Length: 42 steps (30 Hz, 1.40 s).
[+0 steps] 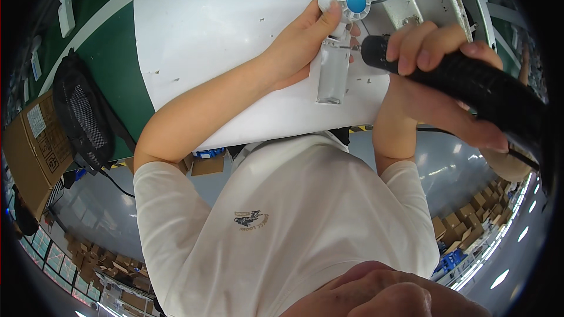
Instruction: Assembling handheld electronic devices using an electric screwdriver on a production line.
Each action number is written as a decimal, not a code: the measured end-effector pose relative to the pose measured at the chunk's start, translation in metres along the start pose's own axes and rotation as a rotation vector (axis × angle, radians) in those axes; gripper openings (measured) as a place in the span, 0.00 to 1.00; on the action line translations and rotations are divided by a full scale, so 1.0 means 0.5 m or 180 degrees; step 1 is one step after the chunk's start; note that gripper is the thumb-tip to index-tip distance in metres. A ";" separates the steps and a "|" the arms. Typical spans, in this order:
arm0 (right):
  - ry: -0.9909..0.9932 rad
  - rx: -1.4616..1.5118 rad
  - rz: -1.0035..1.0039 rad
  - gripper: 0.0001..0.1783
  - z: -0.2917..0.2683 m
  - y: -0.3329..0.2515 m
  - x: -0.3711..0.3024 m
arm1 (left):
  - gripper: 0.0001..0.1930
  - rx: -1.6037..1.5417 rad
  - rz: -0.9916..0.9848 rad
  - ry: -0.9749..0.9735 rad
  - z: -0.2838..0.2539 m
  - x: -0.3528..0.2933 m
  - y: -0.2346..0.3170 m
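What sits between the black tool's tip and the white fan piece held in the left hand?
Nothing visible. The black tool in the right hand points its tip at the white fan piece, which the left hand steadies on the white table.

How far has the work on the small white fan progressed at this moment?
Done: the small white fan already has its blue centre cap fitted. In hand: the left hand holds the fan on the white table, and the right hand points the black power tool at its handle. Left: whether any fastening remains cannot be seen.
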State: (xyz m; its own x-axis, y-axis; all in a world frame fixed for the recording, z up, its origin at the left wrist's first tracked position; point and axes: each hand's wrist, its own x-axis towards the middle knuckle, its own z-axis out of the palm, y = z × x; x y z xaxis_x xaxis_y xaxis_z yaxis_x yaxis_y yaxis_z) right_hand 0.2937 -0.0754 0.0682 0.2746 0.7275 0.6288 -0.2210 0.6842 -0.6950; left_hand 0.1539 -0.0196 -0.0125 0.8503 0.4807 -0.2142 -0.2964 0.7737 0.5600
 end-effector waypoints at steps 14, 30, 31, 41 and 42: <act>-0.0258 0.0281 -0.0069 0.52 0.003 0.061 0.005 | 0.22 -0.0027 -0.0008 -0.0059 0.003 -0.001 0.012; -0.0327 -0.1108 -0.0310 0.51 -0.057 -0.069 0.021 | 0.23 0.0099 -0.0132 0.0203 0.017 0.000 0.013; -0.0228 -0.0818 -0.0210 0.51 -0.030 -0.053 0.014 | 0.23 0.0080 -0.0127 0.0194 0.017 0.002 0.010; -0.0133 -0.0171 -0.0102 0.50 0.001 0.036 0.002 | 0.22 -0.0055 0.0035 0.0014 0.006 -0.001 0.003; -0.0142 -0.0206 -0.0116 0.50 -0.003 0.039 0.002 | 0.22 -0.0051 0.0024 0.0017 0.006 -0.001 0.002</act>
State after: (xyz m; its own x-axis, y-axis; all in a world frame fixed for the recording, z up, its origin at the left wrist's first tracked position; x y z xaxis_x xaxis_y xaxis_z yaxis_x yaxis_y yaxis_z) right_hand 0.2913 -0.0613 0.0548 0.2390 0.7048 0.6680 -0.1503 0.7065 -0.6916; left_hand 0.1544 -0.0203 -0.0094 0.8458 0.4887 -0.2141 -0.3098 0.7765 0.5487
